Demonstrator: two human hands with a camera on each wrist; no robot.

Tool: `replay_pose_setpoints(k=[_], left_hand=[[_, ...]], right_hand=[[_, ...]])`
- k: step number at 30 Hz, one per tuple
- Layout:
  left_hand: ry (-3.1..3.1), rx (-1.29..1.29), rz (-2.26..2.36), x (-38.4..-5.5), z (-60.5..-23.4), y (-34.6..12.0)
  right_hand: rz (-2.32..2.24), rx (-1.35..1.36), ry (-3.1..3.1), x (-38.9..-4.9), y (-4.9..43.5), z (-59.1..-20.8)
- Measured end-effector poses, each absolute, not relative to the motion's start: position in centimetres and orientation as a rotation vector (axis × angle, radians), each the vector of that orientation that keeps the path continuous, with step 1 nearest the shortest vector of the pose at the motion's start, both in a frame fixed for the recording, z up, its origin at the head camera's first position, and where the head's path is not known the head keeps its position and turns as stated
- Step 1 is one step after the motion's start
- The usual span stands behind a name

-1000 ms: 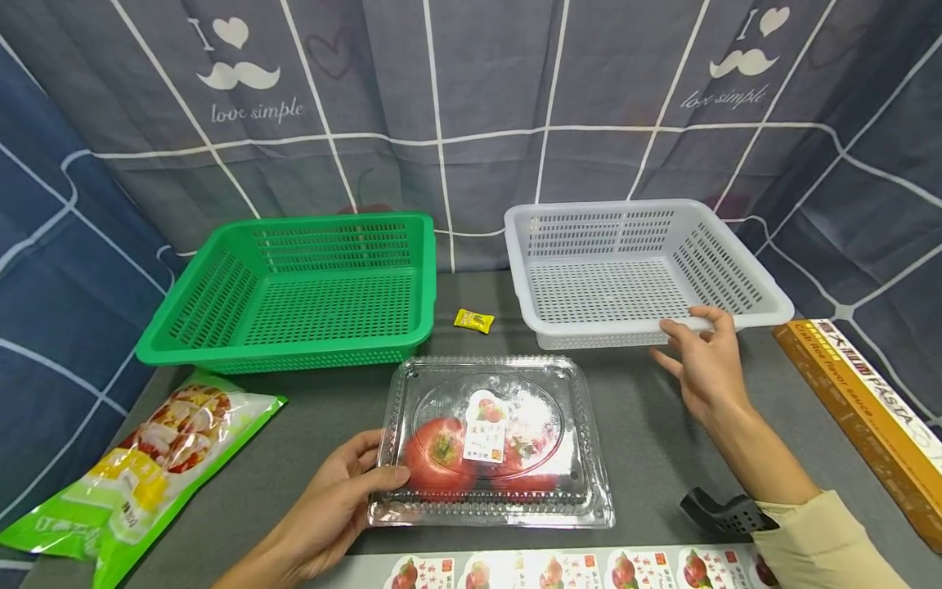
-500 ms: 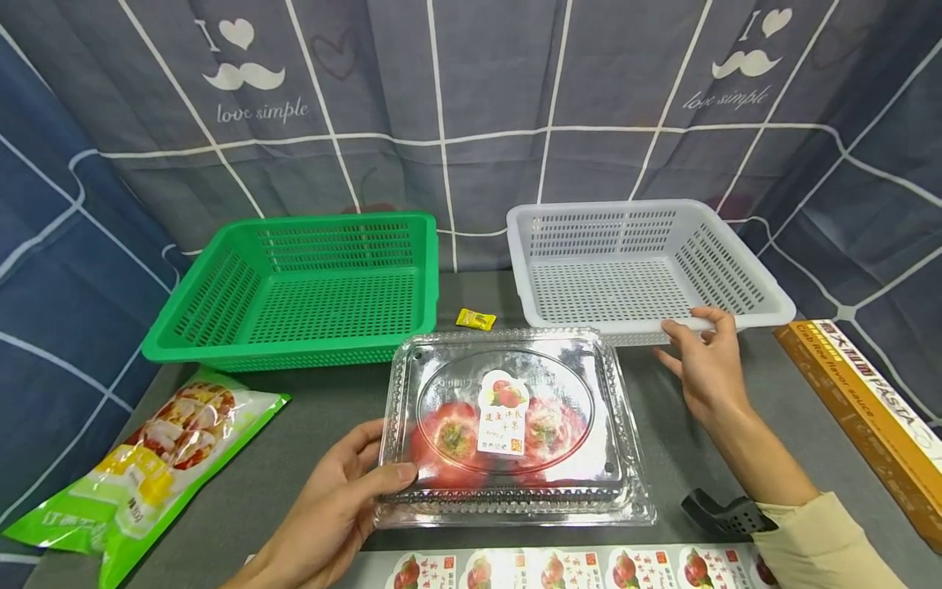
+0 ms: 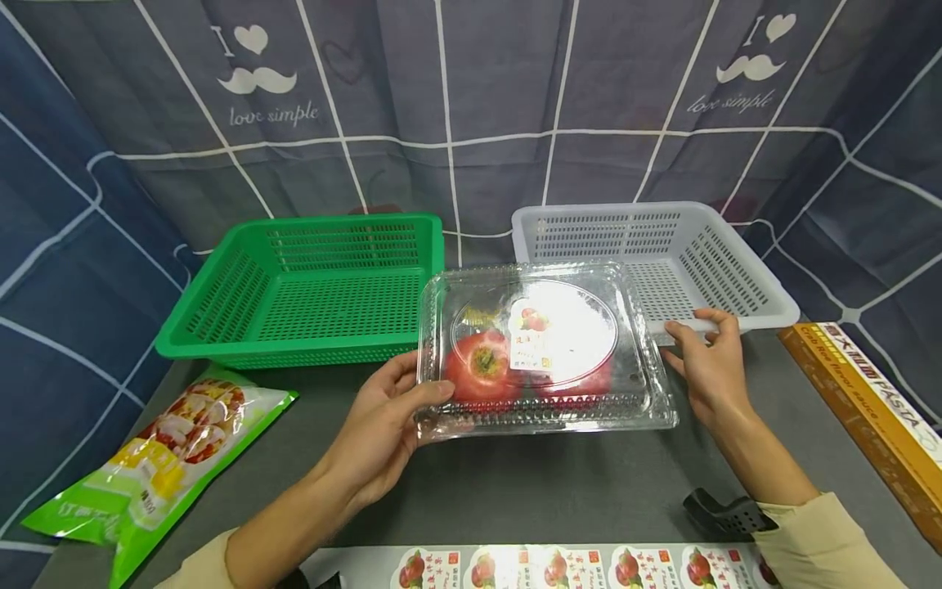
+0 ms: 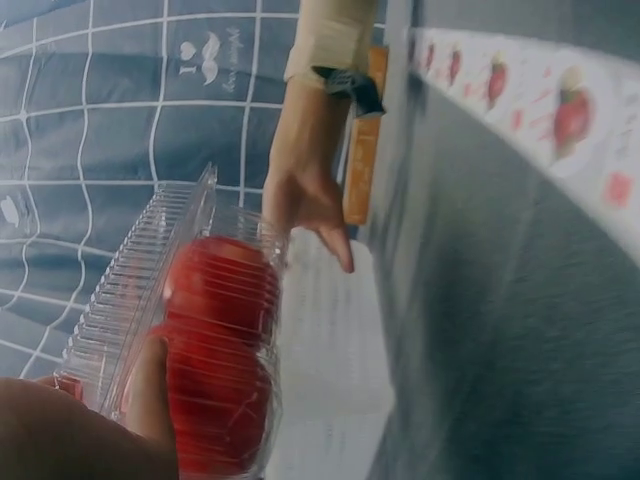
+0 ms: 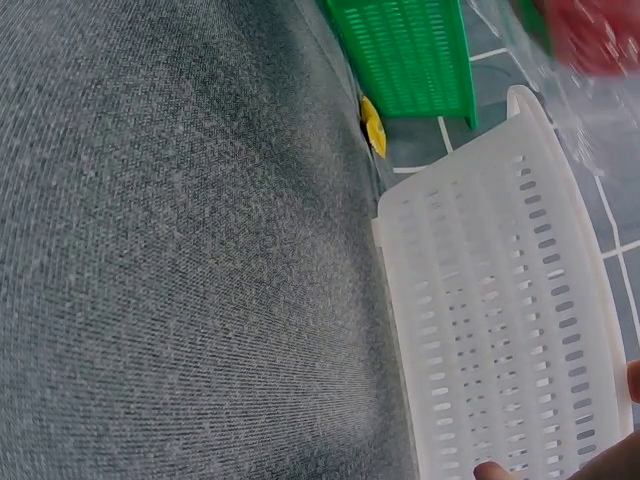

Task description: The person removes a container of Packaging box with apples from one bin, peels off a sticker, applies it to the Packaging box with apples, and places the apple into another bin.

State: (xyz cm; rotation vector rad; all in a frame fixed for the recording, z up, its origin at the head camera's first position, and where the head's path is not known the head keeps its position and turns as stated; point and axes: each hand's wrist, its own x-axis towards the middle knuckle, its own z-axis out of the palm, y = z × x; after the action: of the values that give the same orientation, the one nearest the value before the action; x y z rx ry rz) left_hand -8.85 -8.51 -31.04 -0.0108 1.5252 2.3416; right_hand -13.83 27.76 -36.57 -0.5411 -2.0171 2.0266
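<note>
My left hand (image 3: 383, 429) holds a clear plastic clamshell box (image 3: 640, 393) by its left edge, thumb on top. Red apples (image 3: 482, 368) show inside it, and a fruit label (image 3: 530, 343) sticks to its lid. The box is raised off the table, its upper right part in front of the white basket (image 3: 736, 270). My right hand (image 3: 712, 368) grips that basket's front rim; fingertips show on either side of the rim in the right wrist view. Through the left wrist view, the apples (image 4: 215, 370) rest against the box's ribbed side.
A green basket (image 3: 294, 352) stands at the left, with a green food bag (image 3: 169, 458) before it. On the right lies a long pasta box (image 3: 868, 417). A label strip (image 3: 537, 568) lies along the front, and a small yellow packet (image 5: 373, 127) between the baskets.
My left hand has lifted the clamshell box from the table and moved it away from me and slightly right, toward the white basket. My right hand stays on the basket rim.
</note>
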Motion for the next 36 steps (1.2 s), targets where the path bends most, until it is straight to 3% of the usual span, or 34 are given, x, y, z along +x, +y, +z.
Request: replay_pose_setpoints(k=[12, 20, 36], left_hand=[[1.497, -0.098, 2.43, -14.3, -29.3, -4.0], [1.477, -0.176, 2.441, -18.4, -28.6, 1.3], [1.31, -0.385, 2.521, -22.8, -29.0, 10.6]], right_hand=[[2.148, -0.441, -1.891, -14.2, 27.5, -36.8], [2.131, -0.516, -1.904, -13.8, 28.1, -36.5], [2.084, -0.553, -1.945, -14.1, 27.9, -36.5]])
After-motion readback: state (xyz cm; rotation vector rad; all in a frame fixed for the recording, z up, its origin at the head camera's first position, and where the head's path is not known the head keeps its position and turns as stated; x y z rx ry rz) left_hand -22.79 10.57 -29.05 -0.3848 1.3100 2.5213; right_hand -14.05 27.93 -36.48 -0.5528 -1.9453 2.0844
